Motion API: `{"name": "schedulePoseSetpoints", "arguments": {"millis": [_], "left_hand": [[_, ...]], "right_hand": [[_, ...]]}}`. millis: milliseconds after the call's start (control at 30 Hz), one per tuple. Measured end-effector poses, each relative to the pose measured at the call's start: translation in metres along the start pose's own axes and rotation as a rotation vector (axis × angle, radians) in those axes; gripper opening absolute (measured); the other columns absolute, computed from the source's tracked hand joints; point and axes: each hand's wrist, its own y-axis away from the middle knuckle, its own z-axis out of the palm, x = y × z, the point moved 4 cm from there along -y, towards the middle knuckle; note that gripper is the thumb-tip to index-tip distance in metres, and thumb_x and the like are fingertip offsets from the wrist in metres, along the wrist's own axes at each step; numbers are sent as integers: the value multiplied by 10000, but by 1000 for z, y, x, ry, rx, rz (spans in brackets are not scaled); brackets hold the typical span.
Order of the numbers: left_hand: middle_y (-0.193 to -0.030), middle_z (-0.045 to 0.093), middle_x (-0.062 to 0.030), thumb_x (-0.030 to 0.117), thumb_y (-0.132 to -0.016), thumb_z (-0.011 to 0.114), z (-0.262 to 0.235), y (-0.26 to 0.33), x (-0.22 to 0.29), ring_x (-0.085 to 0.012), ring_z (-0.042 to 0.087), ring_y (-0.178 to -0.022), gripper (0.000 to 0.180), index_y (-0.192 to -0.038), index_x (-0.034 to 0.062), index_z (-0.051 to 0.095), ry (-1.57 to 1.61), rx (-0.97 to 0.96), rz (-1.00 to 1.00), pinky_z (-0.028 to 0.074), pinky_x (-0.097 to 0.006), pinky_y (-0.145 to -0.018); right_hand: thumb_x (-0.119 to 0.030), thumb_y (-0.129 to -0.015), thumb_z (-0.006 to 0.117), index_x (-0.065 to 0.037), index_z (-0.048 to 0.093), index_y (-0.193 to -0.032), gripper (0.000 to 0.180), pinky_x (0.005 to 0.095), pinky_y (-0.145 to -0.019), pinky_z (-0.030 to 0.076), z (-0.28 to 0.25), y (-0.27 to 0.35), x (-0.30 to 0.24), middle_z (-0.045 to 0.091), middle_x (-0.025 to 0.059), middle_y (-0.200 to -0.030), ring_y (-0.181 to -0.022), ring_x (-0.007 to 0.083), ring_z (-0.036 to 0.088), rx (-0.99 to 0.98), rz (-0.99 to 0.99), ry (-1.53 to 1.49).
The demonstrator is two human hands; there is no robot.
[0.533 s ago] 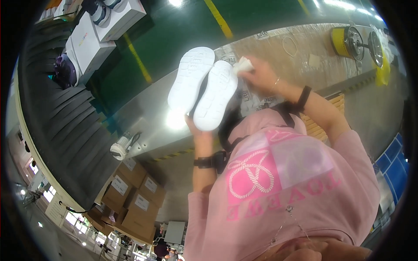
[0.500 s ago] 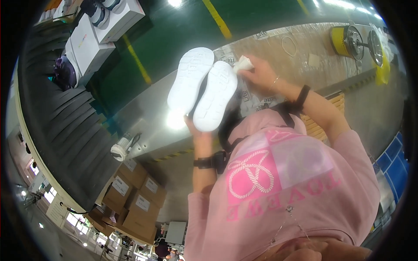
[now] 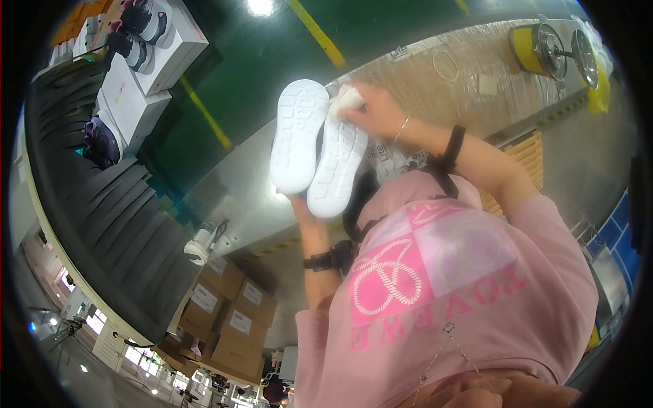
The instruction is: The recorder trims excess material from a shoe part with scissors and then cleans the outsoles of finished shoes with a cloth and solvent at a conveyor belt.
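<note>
A pair of shoes is held up with the white soles toward me, the left shoe (image 3: 298, 139) and the right shoe (image 3: 333, 173) side by side. My left hand (image 3: 299, 205) grips the pair from below at the near end; most of its fingers are hidden behind the soles. Pinched in my right hand (image 3: 378, 112) is a crumpled white cloth (image 3: 347, 102). It lies against the far end of the right shoe's sole and covers part of it.
Beneath the shoes runs a metal bench (image 3: 245, 166), with a plastic-wrapped cardboard sheet (image 3: 469, 58) and a yellow-banded metal can (image 3: 537, 51) farther right. A white device (image 3: 198, 248) sits on the left end. Beyond is a black conveyor (image 3: 95, 224) carrying white shoeboxes (image 3: 132, 95) and dark sneakers (image 3: 102, 141). Cartons (image 3: 235, 333) stand below.
My right hand has brought the cloth leftward, from beside the right shoe onto its sole. The two shoes have turned slightly and shifted, their far ends a little more to the left.
</note>
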Motion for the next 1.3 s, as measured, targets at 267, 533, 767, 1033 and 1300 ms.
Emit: {"name": "schedulePoseSetpoints", "arguments": {"millis": [267,533,767,1033,1300], "left_hand": [[-1534,347,-122,556,-986,427,-9,-2,-3,-277,376,-1391,733,-1529,100,242,59,20,-26,333,-431,-1155],[-1527,361,-123,688,-934,360,16,-1,6,-311,420,-1359,820,-1522,122,274,-90,68,-11,383,-457,-1124],[-1534,354,-116,583,-992,376,37,-3,65,-299,384,-1382,732,-1519,86,274,-194,153,53,347,-450,-1145],[-1452,460,-119,509,-976,506,60,-29,226,-301,466,-1319,655,-1436,56,400,-233,278,352,382,-484,-1112],[-1249,551,-60,329,-981,590,63,-144,387,-227,556,-1136,371,-1263,97,524,-289,310,391,482,-464,-927]], "right_hand": [[-252,-817,755,-48,567,-1273,533,361,-841,548,9,7,-36,676,158,-1110,-968,287,679,-165,-277,58],[-204,-849,730,21,585,-1213,451,319,-773,545,-11,-26,22,698,141,-1015,-878,220,679,-41,183,-267],[-244,-1005,549,-39,573,-1169,264,225,-612,459,-18,-40,29,646,73,-1035,-769,103,564,-394,456,-1447],[-280,-973,606,-90,584,-1125,244,235,-643,487,-16,-54,34,647,14,-963,-739,88,575,-270,490,-1163],[-205,-943,640,-14,561,-1161,301,249,-593,519,-3,-43,72,649,64,-970,-721,119,615,-353,507,-959]]}}
